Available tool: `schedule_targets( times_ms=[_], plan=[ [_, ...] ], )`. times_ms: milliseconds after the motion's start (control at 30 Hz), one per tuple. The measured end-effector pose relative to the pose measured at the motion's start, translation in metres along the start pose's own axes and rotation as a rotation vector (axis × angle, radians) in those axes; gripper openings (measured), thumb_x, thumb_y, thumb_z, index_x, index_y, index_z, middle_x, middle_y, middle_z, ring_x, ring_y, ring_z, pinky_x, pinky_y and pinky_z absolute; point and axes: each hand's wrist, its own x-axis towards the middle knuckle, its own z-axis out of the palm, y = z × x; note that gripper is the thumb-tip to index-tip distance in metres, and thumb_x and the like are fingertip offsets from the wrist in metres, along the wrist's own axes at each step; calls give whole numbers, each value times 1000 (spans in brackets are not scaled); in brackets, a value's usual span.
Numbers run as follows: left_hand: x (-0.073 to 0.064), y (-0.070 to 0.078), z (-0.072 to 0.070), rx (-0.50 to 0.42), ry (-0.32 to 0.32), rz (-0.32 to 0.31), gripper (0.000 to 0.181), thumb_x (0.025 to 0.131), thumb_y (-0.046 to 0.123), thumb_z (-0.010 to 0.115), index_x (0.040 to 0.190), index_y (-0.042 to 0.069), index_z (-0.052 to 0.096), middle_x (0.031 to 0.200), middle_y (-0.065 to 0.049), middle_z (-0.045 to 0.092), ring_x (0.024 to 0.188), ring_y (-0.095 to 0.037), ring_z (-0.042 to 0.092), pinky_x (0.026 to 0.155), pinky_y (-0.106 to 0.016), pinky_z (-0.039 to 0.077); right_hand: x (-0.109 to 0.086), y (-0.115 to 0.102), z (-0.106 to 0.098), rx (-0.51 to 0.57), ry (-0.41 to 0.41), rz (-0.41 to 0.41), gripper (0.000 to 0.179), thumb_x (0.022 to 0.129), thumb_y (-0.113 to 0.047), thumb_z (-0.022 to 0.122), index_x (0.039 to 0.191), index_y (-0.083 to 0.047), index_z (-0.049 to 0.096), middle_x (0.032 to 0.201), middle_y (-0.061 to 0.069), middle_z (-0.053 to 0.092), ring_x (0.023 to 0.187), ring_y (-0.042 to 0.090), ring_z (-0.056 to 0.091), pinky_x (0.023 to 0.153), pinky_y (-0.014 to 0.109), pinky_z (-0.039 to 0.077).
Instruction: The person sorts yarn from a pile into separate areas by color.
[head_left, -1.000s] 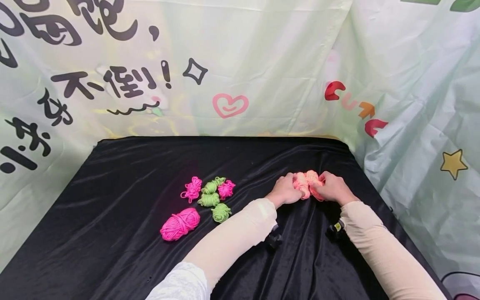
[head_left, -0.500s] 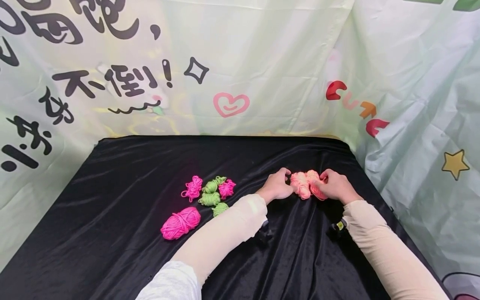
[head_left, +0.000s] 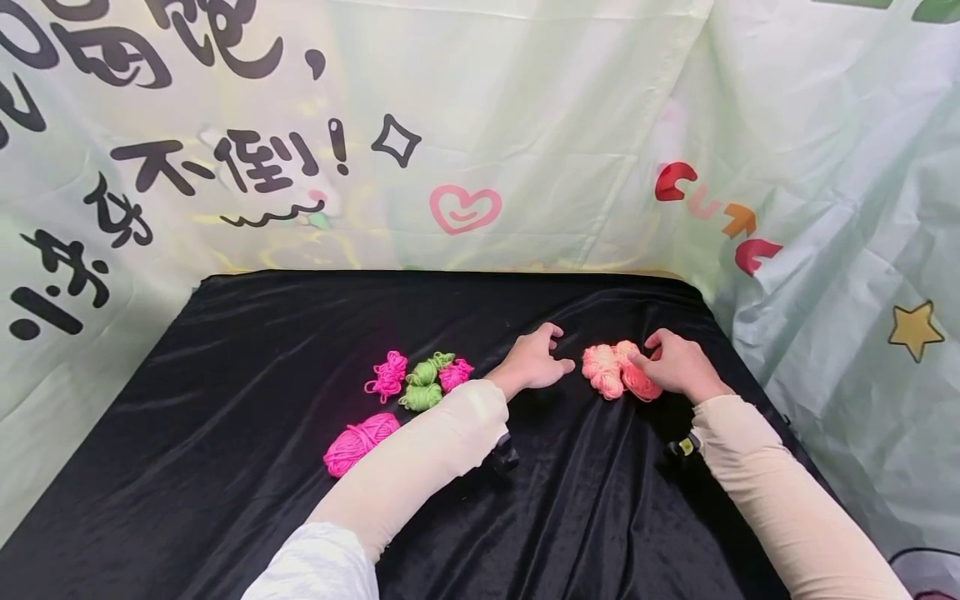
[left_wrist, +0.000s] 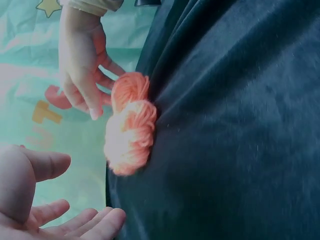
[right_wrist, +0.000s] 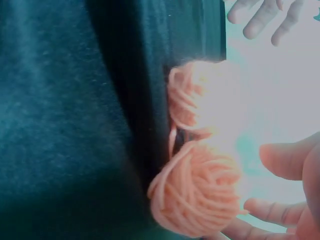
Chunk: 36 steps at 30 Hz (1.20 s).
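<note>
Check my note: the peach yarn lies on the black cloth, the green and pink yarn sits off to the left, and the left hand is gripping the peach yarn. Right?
One slip: the left hand is not gripping the peach yarn. The head view shows bare black cloth between them and its fingers holding nothing. The rest of your note stands.

Matt, fuzzy strands make up the peach yarn bundles point(head_left: 602, 363); the hot-pink skein point(head_left: 357, 445) looks ropy. The black cloth point(head_left: 187, 467) has a velvety sheen, the creased backdrop point(head_left: 540, 100) smooth fabric, the sleeves point(head_left: 420, 462) matt cloth.
</note>
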Motion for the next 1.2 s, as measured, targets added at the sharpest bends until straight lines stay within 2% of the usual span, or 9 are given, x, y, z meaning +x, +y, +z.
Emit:
schedule_targets(
  times_ms=[267, 433, 733, 1000, 1200],
  plan=[
    [-7, -13, -20, 2, -9, 19, 53, 90, 28, 68, 136, 11, 48, 130, -11, 59, 111, -22, 60, 97, -33, 43, 1, -9, -5, 10, 26, -55, 50, 92, -42, 62, 108, 4, 56, 92, 18, 63, 86, 37, 59, 75, 48, 45],
    [-14, -19, -31, -1, -22, 16, 53, 92, 27, 67, 138, 11, 46, 131, -11, 57, 106, -20, 63, 96, -35, 44, 2, -12, -3, 30, 22, -97, 44, 92, -36, 63, 109, 4, 56, 93, 18, 65, 87, 36, 60, 77, 48, 46],
    [-25, -32, -49, -18, -40, 27, 52, 92, 22, 66, 139, 13, 44, 134, -13, 54, 112, -22, 61, 96, -37, 45, 6, -24, 3, 70, 11, -156, 45, 91, -34, 64, 114, 4, 55, 96, 17, 66, 89, 35, 61, 78, 48, 47],
    [-34, -52, -71, -25, 17, 27, 51, 92, 19, 66, 137, 10, 46, 133, -15, 55, 112, -24, 61, 95, -39, 45, 10, -42, 4, 121, -30, -184, 44, 93, -35, 63, 118, 1, 54, 103, 19, 64, 91, 33, 62, 81, 49, 48],
    [-42, -66, -88, -29, 70, 21, 49, 91, 18, 67, 135, 9, 48, 131, -17, 57, 111, -25, 61, 94, -40, 46, 13, -55, 16, 166, -31, -209, 42, 92, -34, 64, 117, -1, 55, 103, 16, 65, 90, 29, 64, 83, 47, 48]
  ],
)
